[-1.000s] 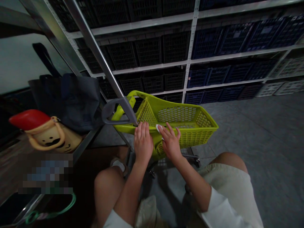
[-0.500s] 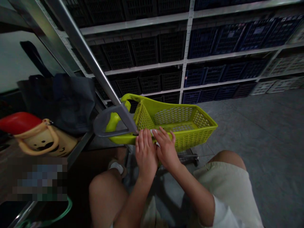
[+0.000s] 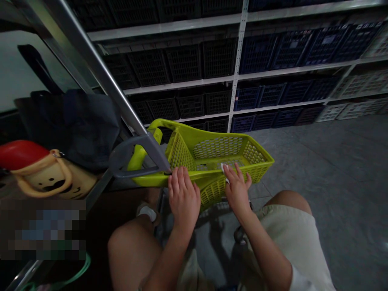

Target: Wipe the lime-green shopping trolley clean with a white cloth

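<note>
Two hands on the near rim of a lime-green cart basket, one bracing and one pressing a wipe.

The left hand (image 3: 183,198) lies flat over the near rim of the lime-green basket (image 3: 263,163), fingers together and gripping nothing; it seems to be steadying the wheeled basket. The right hand (image 3: 238,189), fingers spread, pins a small white wipe (image 3: 224,167) to the same rim further right, flat enough to rub the plastic. Half a second ago the two hands sat side by side near the grey handle (image 3: 125,159); the right one has since slid right along the rim while the left stayed put. To the left are a slanting metal pole (image 3: 91,64), a dark bag (image 3: 79,125) and a red-capped container with a painted face (image 3: 39,173). Shelves of crates (image 3: 212,60) fill the far wall.
</note>
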Demonstrator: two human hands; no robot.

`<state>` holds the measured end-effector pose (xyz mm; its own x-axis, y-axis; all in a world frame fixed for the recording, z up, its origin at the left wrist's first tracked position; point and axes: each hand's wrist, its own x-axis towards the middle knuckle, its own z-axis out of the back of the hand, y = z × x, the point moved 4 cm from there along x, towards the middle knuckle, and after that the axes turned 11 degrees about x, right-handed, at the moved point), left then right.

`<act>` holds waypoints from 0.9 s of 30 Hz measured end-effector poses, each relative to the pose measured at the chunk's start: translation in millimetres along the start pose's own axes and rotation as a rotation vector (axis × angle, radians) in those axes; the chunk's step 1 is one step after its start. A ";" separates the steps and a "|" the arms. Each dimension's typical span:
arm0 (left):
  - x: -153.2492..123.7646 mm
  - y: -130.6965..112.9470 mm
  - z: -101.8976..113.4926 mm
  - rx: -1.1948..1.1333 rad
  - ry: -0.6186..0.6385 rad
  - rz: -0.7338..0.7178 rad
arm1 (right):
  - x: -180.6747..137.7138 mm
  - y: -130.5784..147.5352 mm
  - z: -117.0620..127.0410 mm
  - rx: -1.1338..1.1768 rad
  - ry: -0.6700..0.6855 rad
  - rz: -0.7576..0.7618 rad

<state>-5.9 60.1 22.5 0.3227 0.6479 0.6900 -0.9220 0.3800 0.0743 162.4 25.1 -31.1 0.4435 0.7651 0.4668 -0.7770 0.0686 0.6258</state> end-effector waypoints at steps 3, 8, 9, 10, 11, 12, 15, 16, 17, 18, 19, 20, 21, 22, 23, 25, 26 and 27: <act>-2.1 2.4 -5.3 0.016 0.015 0.010 | -1.3 56.6 -17.0 0.154 0.143 0.117; -3.2 5.8 -7.2 0.007 0.009 0.008 | -2.5 94.4 -26.6 0.271 0.253 0.278; -2.8 5.8 -6.0 0.002 0.010 0.006 | -1.9 85.2 -24.7 0.243 0.237 0.276; -2.2 5.5 -4.2 0.000 0.008 0.004 | -1.3 71.8 -21.9 0.204 0.215 0.261; -1.6 5.1 -2.3 0.001 0.004 0.002 | -0.8 55.5 -18.3 0.161 0.186 0.234; -1.0 4.5 -0.5 0.002 0.000 0.001 | -0.4 38.2 -13.9 0.118 0.149 0.196; 0.1 2.9 2.7 -0.004 -0.005 -0.002 | -0.4 -0.4 -0.2 0.019 0.033 0.073; 0.1 2.6 2.7 -0.004 -0.003 -0.003 | -0.5 -4.1 2.8 0.003 0.007 0.041; -0.1 2.4 2.1 -0.004 -0.001 -0.004 | -0.3 -1.8 4.1 -0.002 -0.001 0.020; -0.5 2.4 1.0 -0.001 0.001 -0.003 | 0.1 6.3 3.4 0.005 0.015 0.016; -1.0 2.8 -0.6 0.001 0.003 0.001 | 0.6 19.4 0.7 0.022 0.055 0.034; -1.7 3.4 -2.6 0.003 0.007 0.007 | 1.0 36.1 -3.4 0.052 0.112 0.072; -2.5 4.2 -4.7 0.003 0.012 0.014 | 1.2 54.5 -8.1 0.091 0.179 0.127; -3.4 5.1 -6.7 0.003 0.015 0.019 | 0.9 72.3 -12.6 0.136 0.242 0.184; -4.1 6.0 -8.4 0.003 0.020 0.022 | 0.5 87.1 -16.0 0.179 0.288 0.233; -5.1 7.5 -9.8 0.002 0.028 0.014 | -0.1 102.3 -18.6 0.227 0.319 0.277; -5.1 8.0 -9.0 0.004 0.031 0.005 | -0.4 101.8 -18.2 0.226 0.312 0.278; -4.9 8.5 -7.5 0.007 0.035 -0.004 | -0.7 96.4 -17.0 0.209 0.298 0.271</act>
<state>-13.7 65.0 14.3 0.3340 0.6692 0.6638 -0.9219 0.3786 0.0822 79.7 42.0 18.3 0.0652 0.8906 0.4502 -0.7268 -0.2667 0.6329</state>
